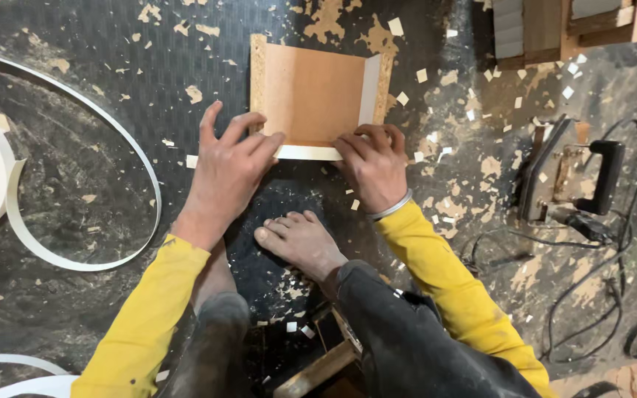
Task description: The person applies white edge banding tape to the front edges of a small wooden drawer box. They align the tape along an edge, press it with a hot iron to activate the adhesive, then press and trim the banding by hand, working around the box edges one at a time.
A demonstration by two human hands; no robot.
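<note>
Head view: left hand (228, 166) flat, fingers spread, on the near edge of a small square brown particleboard panel (312, 94) lying on the dark littered floor (97, 184); right hand (372, 166) pinches its white edge-banding strip (311, 152). Black clothes iron (571, 177) sits to the right.

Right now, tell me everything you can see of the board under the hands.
The board is a small, square, tan panel that looks like chipboard, lying flat on the dark, scrap-strewn floor. Its left and right edges show raw, speckled core. White strip runs along its right side and near edge. The left hand presses its near left corner; the right hand pinches the near edge.
</note>
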